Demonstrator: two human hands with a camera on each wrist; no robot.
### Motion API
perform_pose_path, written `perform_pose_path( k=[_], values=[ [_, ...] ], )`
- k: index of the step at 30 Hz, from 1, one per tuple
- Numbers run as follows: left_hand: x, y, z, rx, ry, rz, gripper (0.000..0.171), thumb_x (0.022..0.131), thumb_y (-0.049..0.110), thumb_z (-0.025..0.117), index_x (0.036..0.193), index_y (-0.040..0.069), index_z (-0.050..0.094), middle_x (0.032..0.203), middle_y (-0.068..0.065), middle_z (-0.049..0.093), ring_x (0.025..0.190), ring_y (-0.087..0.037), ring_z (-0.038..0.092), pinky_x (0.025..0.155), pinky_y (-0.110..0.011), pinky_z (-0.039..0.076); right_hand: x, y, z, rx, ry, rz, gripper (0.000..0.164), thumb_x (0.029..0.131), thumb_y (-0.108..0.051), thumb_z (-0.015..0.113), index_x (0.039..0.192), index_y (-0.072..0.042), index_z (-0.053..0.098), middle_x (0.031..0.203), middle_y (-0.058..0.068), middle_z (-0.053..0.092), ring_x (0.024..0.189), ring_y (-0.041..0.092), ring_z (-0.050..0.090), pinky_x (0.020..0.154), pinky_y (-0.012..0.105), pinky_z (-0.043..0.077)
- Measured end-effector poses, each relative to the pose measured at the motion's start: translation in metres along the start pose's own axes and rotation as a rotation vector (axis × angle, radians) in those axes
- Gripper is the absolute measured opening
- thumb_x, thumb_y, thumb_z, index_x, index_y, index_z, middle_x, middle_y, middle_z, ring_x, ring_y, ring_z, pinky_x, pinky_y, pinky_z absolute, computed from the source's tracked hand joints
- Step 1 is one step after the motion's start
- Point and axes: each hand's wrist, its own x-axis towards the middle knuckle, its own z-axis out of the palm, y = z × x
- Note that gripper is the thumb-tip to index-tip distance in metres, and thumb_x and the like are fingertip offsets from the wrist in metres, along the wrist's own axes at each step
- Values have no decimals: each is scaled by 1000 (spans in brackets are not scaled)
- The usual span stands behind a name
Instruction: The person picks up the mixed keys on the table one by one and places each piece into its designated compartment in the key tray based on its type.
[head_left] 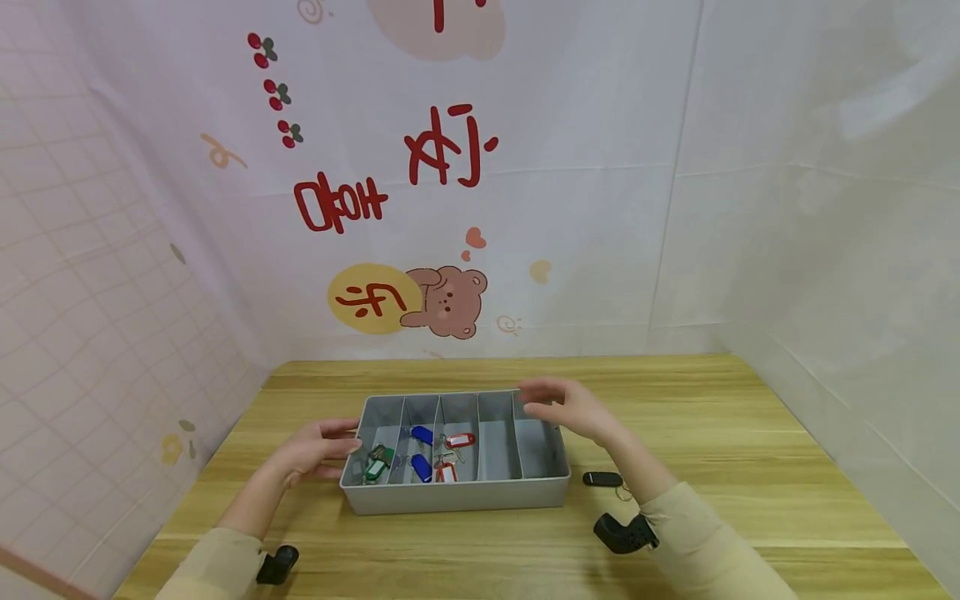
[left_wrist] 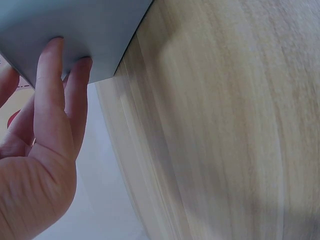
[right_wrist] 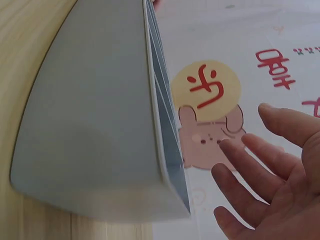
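Observation:
A grey divided tray (head_left: 457, 498) lies on the wooden table. Green key tags (head_left: 377, 468) lie in its leftmost compartment, two blue key tags (head_left: 422, 467) in the second and two red key tags (head_left: 459, 440) in the third. My left hand (head_left: 318, 450) is at the tray's left end; in the left wrist view its extended fingertips touch the side wall. Over the tray's far right corner hovers my right hand (head_left: 573, 408), fingers spread and holding nothing; the right wrist view shows it apart from the tray.
A black key tag (head_left: 602, 479) with a ring lies on the table (head_left: 465, 554), right of the tray, near my right forearm. Behind the table hangs a white printed cloth (head_left: 585, 208), with more cloth at both sides. Black wrist mounts (head_left: 625, 533) sit on my sleeves.

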Motion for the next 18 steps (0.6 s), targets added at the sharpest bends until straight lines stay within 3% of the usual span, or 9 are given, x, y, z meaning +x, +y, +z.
perform_pose_path(
  k=[11,18],
  values=[
    [0,0,0,7,6,-4,71,94,10,67,149,-13,29,137,-34,49,104,-28,65,80,-45,58,-14,7,-23,-30,23,-4,47,95,-21,69,137,-4,57,129,22,61,121,35,56,93,40,50],
    [0,-1,-1,6,6,1,70,94,10,68,148,-13,29,137,-35,48,103,-27,65,80,-46,58,-23,18,-37,-64,40,-27,45,97,-18,66,138,-4,56,128,19,63,121,40,52,90,34,52]
  ],
)
